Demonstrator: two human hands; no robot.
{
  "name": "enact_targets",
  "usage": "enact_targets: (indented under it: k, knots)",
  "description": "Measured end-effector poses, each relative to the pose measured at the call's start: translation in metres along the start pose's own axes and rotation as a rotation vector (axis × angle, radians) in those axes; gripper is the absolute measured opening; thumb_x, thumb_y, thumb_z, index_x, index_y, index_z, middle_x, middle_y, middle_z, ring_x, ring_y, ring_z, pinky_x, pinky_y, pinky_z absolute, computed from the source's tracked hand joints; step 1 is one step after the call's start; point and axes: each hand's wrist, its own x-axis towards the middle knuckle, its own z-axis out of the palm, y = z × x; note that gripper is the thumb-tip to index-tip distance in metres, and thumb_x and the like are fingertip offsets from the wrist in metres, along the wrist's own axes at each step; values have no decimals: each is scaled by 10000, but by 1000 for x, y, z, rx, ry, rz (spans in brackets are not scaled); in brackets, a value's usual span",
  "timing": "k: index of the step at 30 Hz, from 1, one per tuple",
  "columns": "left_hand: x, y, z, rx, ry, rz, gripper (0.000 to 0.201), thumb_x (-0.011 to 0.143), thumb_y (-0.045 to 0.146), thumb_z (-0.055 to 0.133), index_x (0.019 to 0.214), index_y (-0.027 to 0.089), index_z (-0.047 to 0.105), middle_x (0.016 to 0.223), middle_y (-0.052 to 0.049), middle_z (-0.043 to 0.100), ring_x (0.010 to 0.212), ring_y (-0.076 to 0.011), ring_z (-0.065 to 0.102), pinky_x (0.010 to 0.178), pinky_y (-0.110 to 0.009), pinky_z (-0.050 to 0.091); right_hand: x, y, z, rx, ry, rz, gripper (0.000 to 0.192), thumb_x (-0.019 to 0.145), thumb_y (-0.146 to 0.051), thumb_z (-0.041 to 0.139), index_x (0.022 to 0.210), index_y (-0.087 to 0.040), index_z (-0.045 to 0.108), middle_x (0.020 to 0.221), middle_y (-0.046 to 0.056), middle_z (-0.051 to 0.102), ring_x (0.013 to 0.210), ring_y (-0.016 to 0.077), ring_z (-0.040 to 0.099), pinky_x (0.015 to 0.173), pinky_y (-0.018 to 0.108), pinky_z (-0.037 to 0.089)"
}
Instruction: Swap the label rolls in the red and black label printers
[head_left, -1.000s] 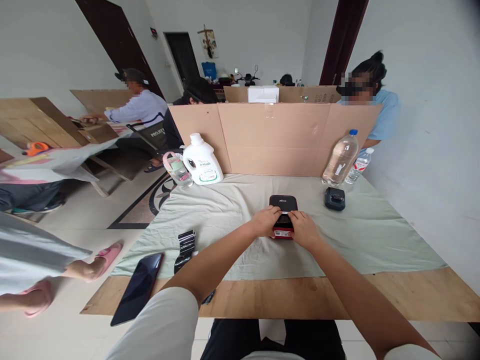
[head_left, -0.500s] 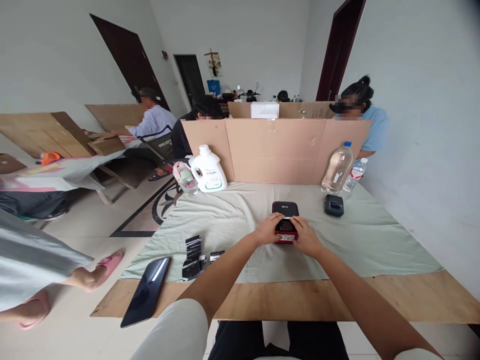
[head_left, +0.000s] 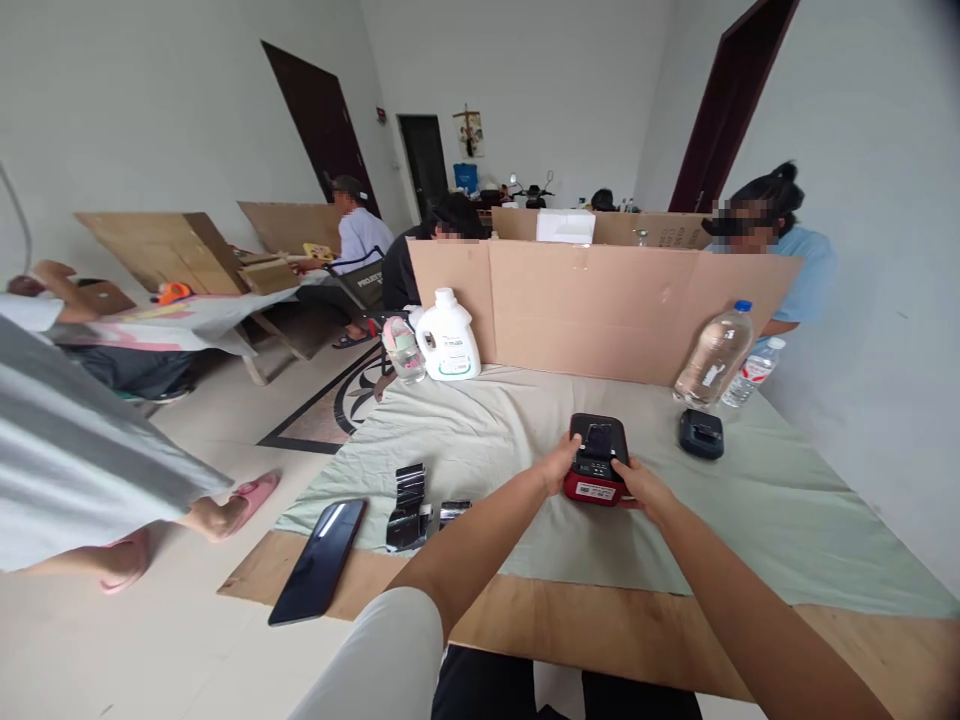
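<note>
A small red-and-black box-shaped device (head_left: 596, 468) is between my two hands, above the front middle of the cloth. A dark panel and small white marks show on its black top, and a white label is on its red near side. My left hand (head_left: 561, 464) grips its left side, thumb on the upper edge. From the right, my right hand (head_left: 643, 487) holds it with the thumb on top and fingers curled lower down. I cannot tell whether its base touches the cloth. A smaller dark device (head_left: 701, 433) lies to the right, apart from my hands.
Strips of shiny black film (head_left: 409, 508) and a dark phone (head_left: 319, 562) lie left. A white detergent jug (head_left: 452, 345), a pink-topped bottle (head_left: 403, 350) and a large water bottle (head_left: 715, 352) stand before a cardboard screen (head_left: 585, 310). A person (head_left: 799, 255) sits behind it at right.
My hands have shifted their grip from the device's near top to its sides. Its top, which showed a recess and a logo panel, looks different now. The camera view has turned left.
</note>
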Motion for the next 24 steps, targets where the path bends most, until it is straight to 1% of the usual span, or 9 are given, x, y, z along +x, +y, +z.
enact_targets:
  k: [2,4,6,9,13,16,18,21,24]
  knots:
    - [-2,2,-1,-54,-26,44,644,861,532,493,1410,263,291,1320,-96,530,1044,-215,605,861,-356,497,-3,-5,8,-10,19,-26,444,866,-422,463,1275,-247,468,1131,108,649,856,209,650,689,351,524]
    - [-4,13,-8,-97,-20,110,707,850,549,503,1440,263,239,1407,-97,448,1130,-222,566,911,-357,484,-2,-17,18,-26,16,-95,445,869,-399,455,1289,-251,456,1150,101,642,896,215,646,709,351,523]
    - [-4,32,-24,-142,9,208,661,865,573,455,1422,254,297,1412,-80,448,1158,-219,553,948,-352,469,4,-37,34,-30,-3,-199,467,865,-387,462,1320,-286,423,1205,76,618,953,221,634,741,364,519]
    - [-2,68,-59,-202,105,291,552,918,550,334,1348,215,421,1275,-74,582,1060,-211,615,933,-364,483,25,-74,73,-11,-87,-299,479,860,-349,471,1333,-333,400,1263,39,583,1019,222,614,787,387,513]
    - [6,108,-121,-242,222,176,564,935,524,270,1222,118,537,1062,-135,682,876,-241,676,830,-394,531,58,-109,141,-32,-212,-272,471,860,-322,468,1326,-329,400,1254,32,587,1044,232,609,846,443,497]
    - [14,122,-168,-255,282,108,566,930,524,276,1123,95,590,969,-148,699,784,-244,686,766,-397,549,78,-118,187,-60,-285,-253,456,864,-331,466,1315,-313,404,1270,40,579,1067,239,601,864,461,488]
    - [19,127,-194,-261,316,90,537,922,524,312,1075,102,607,916,-137,705,732,-235,685,731,-385,558,88,-119,210,-67,-321,-254,449,870,-335,458,1314,-293,405,1262,52,586,1061,238,606,851,450,498]
    - [23,134,-217,-272,380,85,481,917,503,348,1029,117,612,839,-115,704,665,-222,679,682,-367,565,103,-120,235,-85,-356,-276,468,873,-352,459,1330,-283,384,1240,62,601,1040,233,620,838,433,505]
    - [24,138,-226,-253,432,86,433,932,455,332,998,130,611,781,-95,694,628,-211,670,638,-353,564,113,-117,249,-112,-362,-342,508,860,-406,489,1342,-285,379,1249,63,595,1057,238,611,851,422,500]
